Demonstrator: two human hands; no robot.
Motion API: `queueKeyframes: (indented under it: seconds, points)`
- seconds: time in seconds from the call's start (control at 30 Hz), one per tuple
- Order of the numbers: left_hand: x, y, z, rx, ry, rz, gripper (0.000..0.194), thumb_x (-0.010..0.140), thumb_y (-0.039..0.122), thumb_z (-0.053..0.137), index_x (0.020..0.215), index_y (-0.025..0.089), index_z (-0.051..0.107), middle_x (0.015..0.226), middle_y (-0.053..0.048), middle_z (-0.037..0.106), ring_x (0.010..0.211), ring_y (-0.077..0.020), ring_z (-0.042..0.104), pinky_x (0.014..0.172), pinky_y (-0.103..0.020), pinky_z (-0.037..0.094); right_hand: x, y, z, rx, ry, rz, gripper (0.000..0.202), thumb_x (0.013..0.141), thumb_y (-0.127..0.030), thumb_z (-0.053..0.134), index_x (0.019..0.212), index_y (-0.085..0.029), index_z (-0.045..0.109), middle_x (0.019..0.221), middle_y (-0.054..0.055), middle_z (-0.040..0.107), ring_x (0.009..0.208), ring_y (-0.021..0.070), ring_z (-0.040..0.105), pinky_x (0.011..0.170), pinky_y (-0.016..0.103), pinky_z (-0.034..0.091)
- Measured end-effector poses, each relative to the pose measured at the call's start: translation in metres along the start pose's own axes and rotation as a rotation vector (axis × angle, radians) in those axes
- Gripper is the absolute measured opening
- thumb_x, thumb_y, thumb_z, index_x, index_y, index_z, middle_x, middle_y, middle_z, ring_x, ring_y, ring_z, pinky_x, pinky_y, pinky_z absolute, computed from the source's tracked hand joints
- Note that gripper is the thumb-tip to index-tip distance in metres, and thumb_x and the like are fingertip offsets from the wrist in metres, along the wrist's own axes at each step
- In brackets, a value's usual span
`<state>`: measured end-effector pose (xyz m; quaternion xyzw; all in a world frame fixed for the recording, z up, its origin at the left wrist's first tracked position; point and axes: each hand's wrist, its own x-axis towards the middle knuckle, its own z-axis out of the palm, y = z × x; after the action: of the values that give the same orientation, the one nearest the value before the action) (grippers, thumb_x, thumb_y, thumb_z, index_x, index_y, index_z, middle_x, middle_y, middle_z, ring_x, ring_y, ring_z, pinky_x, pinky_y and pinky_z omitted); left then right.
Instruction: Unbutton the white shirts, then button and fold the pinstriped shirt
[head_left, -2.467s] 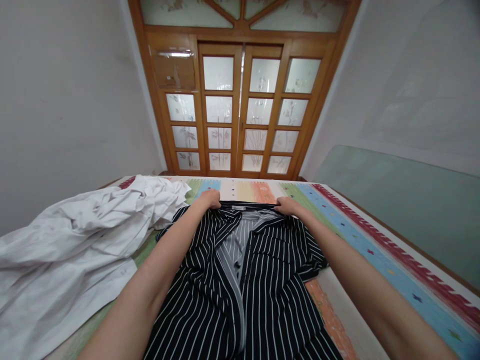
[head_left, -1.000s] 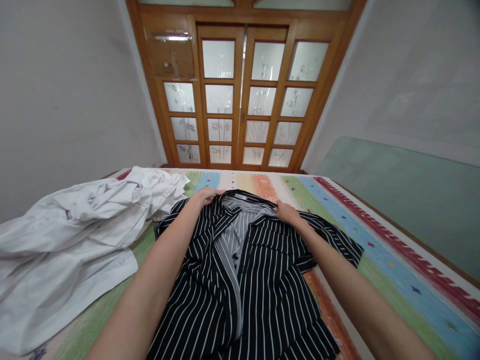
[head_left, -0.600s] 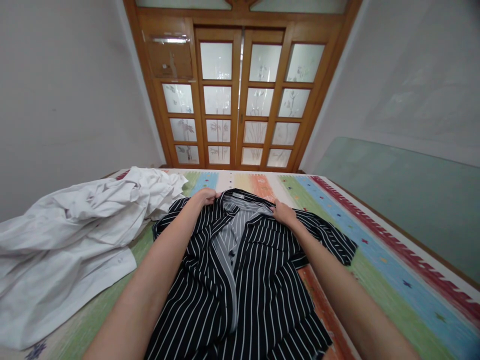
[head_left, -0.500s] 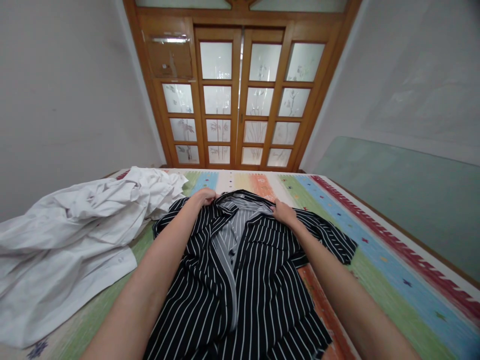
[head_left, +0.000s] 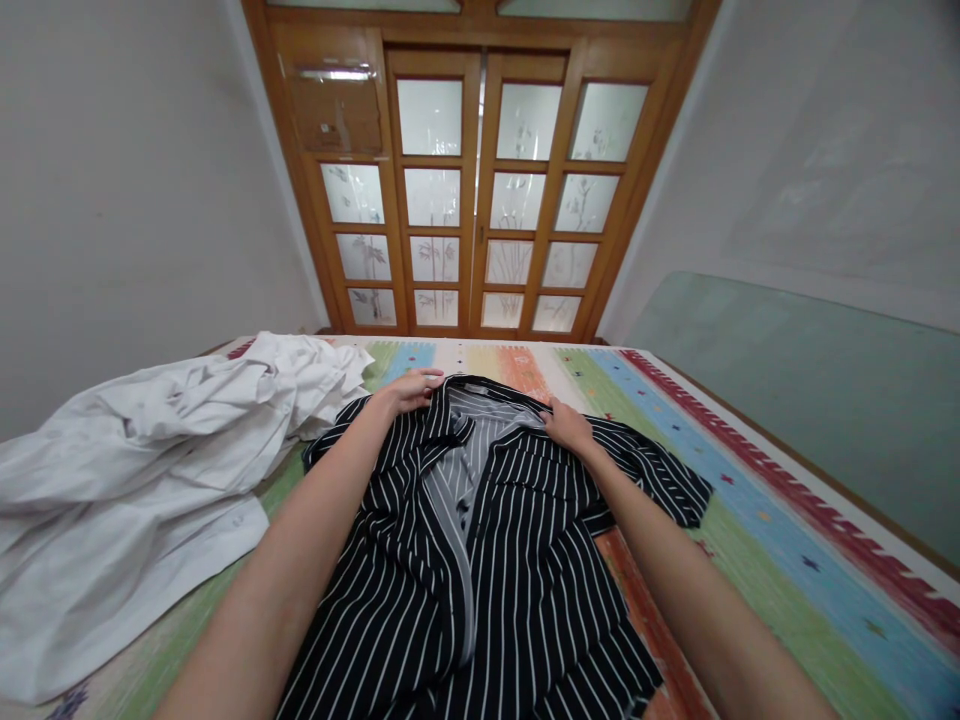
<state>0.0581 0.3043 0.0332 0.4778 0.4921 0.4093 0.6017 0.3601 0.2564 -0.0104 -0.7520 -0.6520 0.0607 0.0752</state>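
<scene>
A black shirt with white stripes (head_left: pixel 540 540) lies spread out with its front open, the grey inner side showing at the neck. At the left side of the collar, my left hand (head_left: pixel 412 390) has its fingers stretched out, resting at the cloth without a grip. My right hand (head_left: pixel 568 426) pinches the right side of the collar between thumb and fingers. The shirt's left sleeve is partly hidden behind my left forearm, and its lower hem runs out of view.
A rumpled white cloth garment (head_left: pixel 187 440) is heaped on the left. Beneath everything is a colourful striped bedspread (head_left: pixel 750 500). A pale green board (head_left: pixel 795 390) stands along the right side. Wooden doors with glass panes (head_left: pixel 480 200) are at the far end, between grey walls.
My left hand has loosened from the collar and its fingers have straightened. The left side of the collar now stands more unfolded. My right hand keeps its hold.
</scene>
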Motion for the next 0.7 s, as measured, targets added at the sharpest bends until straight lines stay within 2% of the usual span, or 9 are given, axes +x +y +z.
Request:
queueKeyframes:
  seconds: [0.1,0.23,0.37,0.47,0.53,0.6,0.7]
  points:
    - [0.002,-0.007,0.004,-0.024,0.073,0.061,0.02,0.085,0.013,0.061,0.104,0.017,0.056,0.071,0.0,0.063,0.057,-0.0086,0.058,0.053,-0.019,0.049,-0.001,0.0,0.001,0.015,0.013,0.006,0.028,0.093,-0.034,0.04,0.112,-0.019,0.052,0.117,0.015,0.063,0.108,0.0278,0.059,0.081,0.034,0.044]
    - [0.01,-0.018,0.01,-0.001,0.192,0.172,0.033,0.084,0.012,0.062,0.113,0.019,0.05,0.079,0.0,0.064,0.068,-0.0084,0.062,0.066,-0.019,0.052,-0.002,0.001,0.004,0.05,0.041,0.014,0.027,0.092,-0.034,0.041,0.111,-0.019,0.053,0.115,0.015,0.064,0.106,0.0282,0.06,0.082,0.035,0.044]
    - [0.018,-0.029,0.008,0.16,0.284,0.217,0.048,0.074,0.004,0.067,0.116,0.018,0.048,0.092,-0.005,0.064,0.081,-0.0132,0.065,0.075,-0.025,0.053,-0.001,0.006,0.003,0.124,0.076,0.001,0.03,0.091,-0.035,0.044,0.114,-0.019,0.054,0.113,0.013,0.065,0.103,0.0261,0.061,0.082,0.033,0.044]
    - [0.019,-0.033,0.003,0.349,0.322,0.271,0.053,0.068,0.0,0.066,0.116,0.015,0.051,0.111,-0.011,0.061,0.099,-0.0203,0.063,0.089,-0.034,0.05,0.001,0.013,-0.006,0.194,0.09,-0.06,0.032,0.09,-0.028,0.04,0.116,-0.018,0.055,0.115,0.009,0.064,0.103,0.0204,0.06,0.083,0.029,0.044]
    - [0.017,-0.032,-0.002,0.45,0.29,0.333,0.051,0.067,-0.003,0.062,0.115,0.015,0.055,0.123,-0.012,0.056,0.113,-0.0226,0.056,0.102,-0.037,0.042,0.003,0.019,-0.017,0.243,0.095,-0.121,0.037,0.087,-0.018,0.034,0.114,-0.018,0.059,0.116,0.006,0.063,0.099,0.017,0.06,0.083,0.026,0.045]
    - [0.015,-0.031,-0.006,0.583,0.193,0.426,0.055,0.067,-0.006,0.055,0.116,0.017,0.058,0.132,-0.01,0.052,0.124,-0.0222,0.048,0.11,-0.035,0.033,0.004,0.025,-0.027,0.311,0.105,-0.167,0.045,0.082,-0.01,0.029,0.109,-0.017,0.063,0.117,0.005,0.063,0.09,0.0156,0.061,0.079,0.025,0.047]
    - [0.015,-0.029,-0.011,1.009,-0.001,0.612,0.064,0.065,-0.008,0.049,0.122,0.02,0.058,0.142,-0.009,0.043,0.132,-0.024,0.04,0.113,-0.038,0.028,0.007,0.031,-0.038,0.355,0.104,-0.237,0.05,0.074,-0.003,0.03,0.103,-0.015,0.068,0.115,0.006,0.063,0.081,0.0145,0.061,0.074,0.023,0.048]
